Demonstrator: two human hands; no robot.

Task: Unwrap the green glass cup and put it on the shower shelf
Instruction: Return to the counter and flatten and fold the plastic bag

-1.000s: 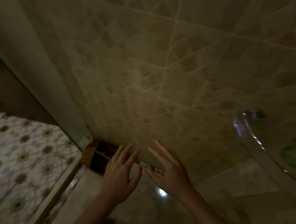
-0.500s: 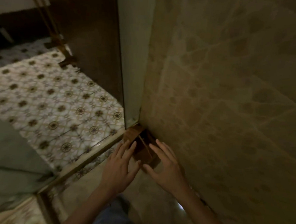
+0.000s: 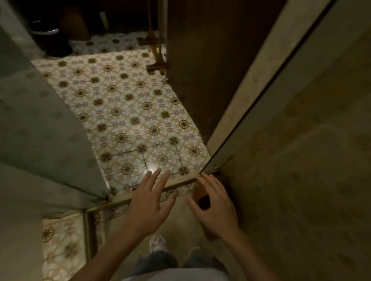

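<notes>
The green glass cup cannot be found in this view, so its place, its long axis and the way it points cannot be told.

Both bare arms are stretched forward and down from the near edge. The left hand [image 3: 150, 205] is held flat, palm down, with the fingers straight and spread; nothing is held in it. Its fingertips are seen over the threshold strip [image 3: 178, 183] and the near edge of the patterned floor tiles [image 3: 135, 113].

The right hand [image 3: 214, 206] is held just right of the left one, well apart from it. Its fingers are slightly curved and its thumb is opened to the left, so the hand is loose and nothing is grasped. Under it a brown wooden object [image 3: 198, 192] with a dark opening is seen, set in the corner against the tiled wall [image 3: 312, 176] at the right. Whether the object is touched by the hand cannot be told.

A glass panel [image 3: 26, 106] is seen at the left, and a brown door [image 3: 196, 52] at the far right. A light shoe [image 3: 158, 243] is seen below, between the arms.
</notes>
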